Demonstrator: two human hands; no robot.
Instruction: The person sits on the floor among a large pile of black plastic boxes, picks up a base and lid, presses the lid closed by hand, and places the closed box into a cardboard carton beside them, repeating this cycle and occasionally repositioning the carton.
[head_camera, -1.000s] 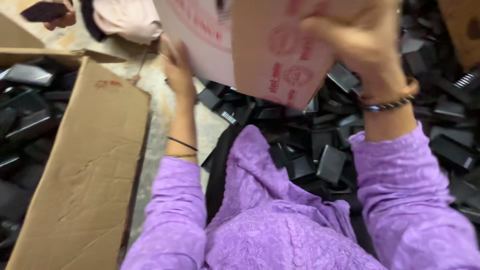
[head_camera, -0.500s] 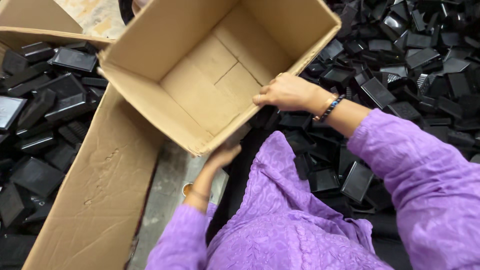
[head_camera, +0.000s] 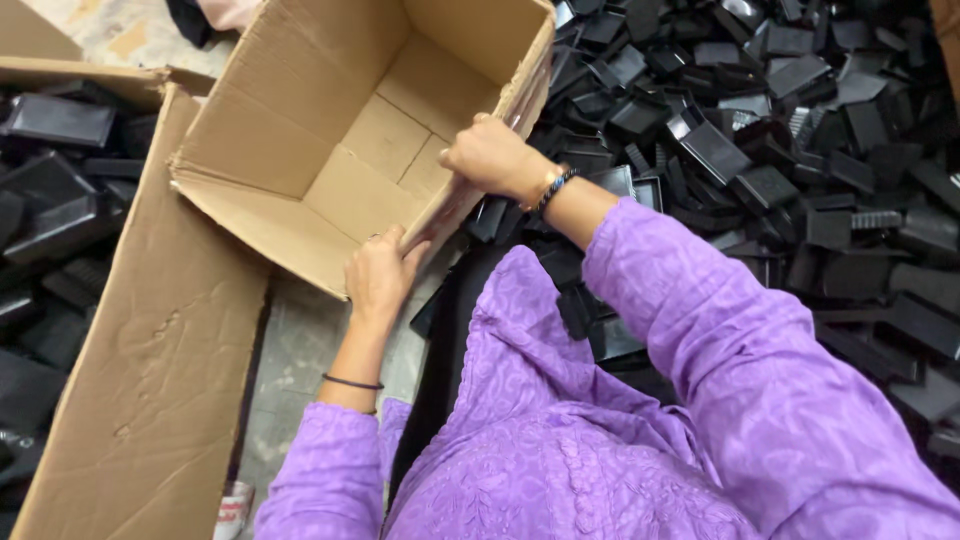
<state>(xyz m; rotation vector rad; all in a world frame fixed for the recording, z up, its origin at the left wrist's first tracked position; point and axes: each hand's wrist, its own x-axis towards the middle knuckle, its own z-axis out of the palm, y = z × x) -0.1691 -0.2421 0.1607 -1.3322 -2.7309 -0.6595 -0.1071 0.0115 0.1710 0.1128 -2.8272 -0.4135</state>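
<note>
- Gripping the near wall of an open, empty cardboard box (head_camera: 340, 130), the left hand (head_camera: 378, 275) clasps its lower corner.
- The right hand (head_camera: 490, 155) closes on the same wall's top edge.
- The box sits tilted between a flat cardboard sheet (head_camera: 150, 360) and a heap of black plastic parts (head_camera: 800, 130).

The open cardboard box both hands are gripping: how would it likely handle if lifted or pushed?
The cardboard box looks empty, so probably light for its size. The left hand and right hand grip one thin wall; it would likely flex. Tilted on its side, with creased flaps, it may tip easily.
</note>
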